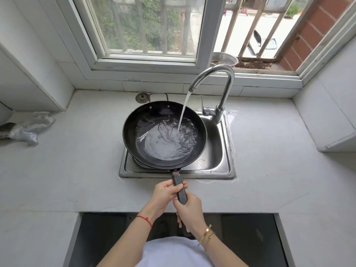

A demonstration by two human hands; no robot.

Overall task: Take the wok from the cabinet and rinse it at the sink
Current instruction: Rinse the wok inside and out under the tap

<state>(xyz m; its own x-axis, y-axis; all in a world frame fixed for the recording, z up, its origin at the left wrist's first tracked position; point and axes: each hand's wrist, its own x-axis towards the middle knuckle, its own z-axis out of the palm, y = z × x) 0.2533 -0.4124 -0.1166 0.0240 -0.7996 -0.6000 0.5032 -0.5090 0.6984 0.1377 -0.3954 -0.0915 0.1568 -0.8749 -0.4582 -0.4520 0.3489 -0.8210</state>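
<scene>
Head view: round black wok [164, 134] over the steel sink [215, 151], water from the curved chrome faucet [217, 89] pooling inside. Left hand [165, 193] and right hand [189, 209], fingers grasping its dark handle [180, 187]. Pale matte surface [269, 160]; crumpled silvery cloth [27, 128] far left.

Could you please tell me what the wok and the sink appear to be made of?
Wok: dark metal, likely carbon steel or non-stick, matte black; its handle looks plastic. Sink: probably stainless steel, brushed grey with soft reflections.
</scene>
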